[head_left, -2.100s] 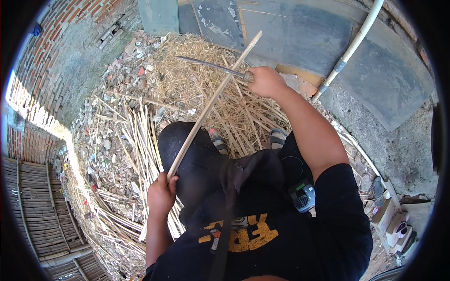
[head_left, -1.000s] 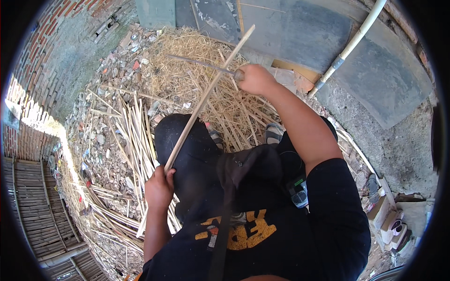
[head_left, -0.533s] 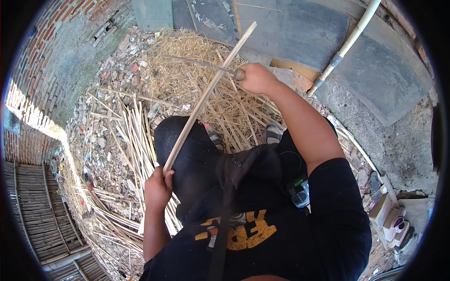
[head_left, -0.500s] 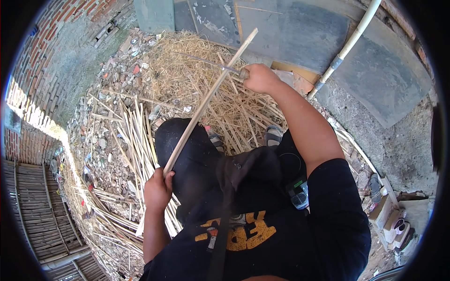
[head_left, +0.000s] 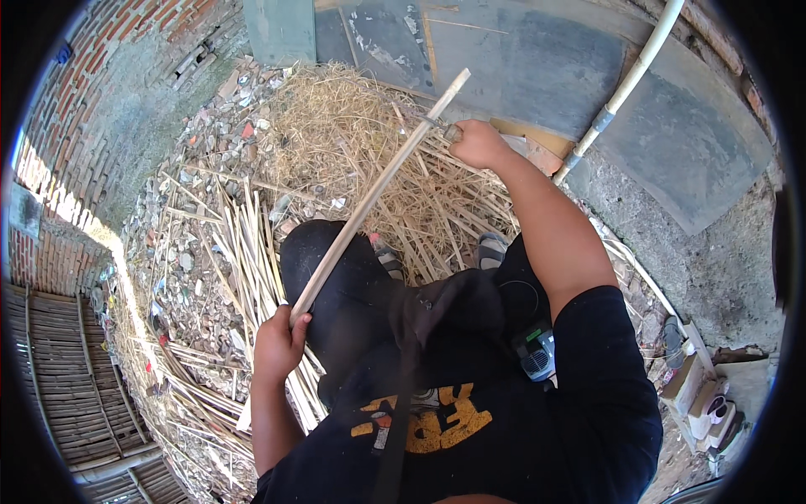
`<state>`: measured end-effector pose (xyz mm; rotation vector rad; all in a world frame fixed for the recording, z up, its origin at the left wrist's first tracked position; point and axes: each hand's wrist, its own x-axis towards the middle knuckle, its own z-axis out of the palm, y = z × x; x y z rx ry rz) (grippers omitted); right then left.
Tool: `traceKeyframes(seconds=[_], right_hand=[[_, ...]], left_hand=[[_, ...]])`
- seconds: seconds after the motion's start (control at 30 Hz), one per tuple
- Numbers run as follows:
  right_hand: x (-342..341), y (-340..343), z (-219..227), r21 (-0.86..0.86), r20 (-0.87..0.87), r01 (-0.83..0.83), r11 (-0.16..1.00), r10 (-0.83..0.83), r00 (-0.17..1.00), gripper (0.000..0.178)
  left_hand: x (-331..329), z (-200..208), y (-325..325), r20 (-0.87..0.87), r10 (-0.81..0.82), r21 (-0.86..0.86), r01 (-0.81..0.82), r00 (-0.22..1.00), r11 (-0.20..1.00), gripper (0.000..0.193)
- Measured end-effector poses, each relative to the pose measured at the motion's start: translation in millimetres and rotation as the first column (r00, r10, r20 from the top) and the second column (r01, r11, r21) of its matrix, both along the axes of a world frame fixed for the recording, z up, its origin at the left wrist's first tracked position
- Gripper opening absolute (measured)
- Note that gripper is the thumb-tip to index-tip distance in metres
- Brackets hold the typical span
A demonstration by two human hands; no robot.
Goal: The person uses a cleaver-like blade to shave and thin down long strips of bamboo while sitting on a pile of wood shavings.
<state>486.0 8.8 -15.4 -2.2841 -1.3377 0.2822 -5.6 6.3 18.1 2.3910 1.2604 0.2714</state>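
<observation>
Left hand (head_left: 279,343): fingers closed round lower end of stick (head_left: 369,202) | right hand (head_left: 480,144): fingers wrapped round knife (head_left: 454,133) handle, blade blurred against stick's upper part | stick: slants over left knee (head_left: 304,252) and straw pile (head_left: 327,118)

Rubble (head_left: 186,252) lies beside a brick wall (head_left: 88,88) — a slatted screen (head_left: 67,370) fills the lower left. A pale pipe (head_left: 640,60), banded blue-grey, slants in front of grey panels (head_left: 537,76) — upper right.
</observation>
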Motion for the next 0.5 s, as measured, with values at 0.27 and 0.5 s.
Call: traceKeyframes(seconds=[0.27, 0.5], right_hand=[[-9, -13, 27, 0.179, -0.242, 0.018, 0.984, 0.027, 0.970, 0.063], [-12, -22, 42, 0.210, -0.220, -0.022, 0.978, 0.069, 0.973, 0.054]], left_hand=[[-2, -16, -9, 0.141, 0.090, -0.097, -0.076, 0.986, 0.992, 0.035], [8, -29, -22, 0.247, 0.114, 0.064, -0.134, 0.962, 0.989, 0.033]])
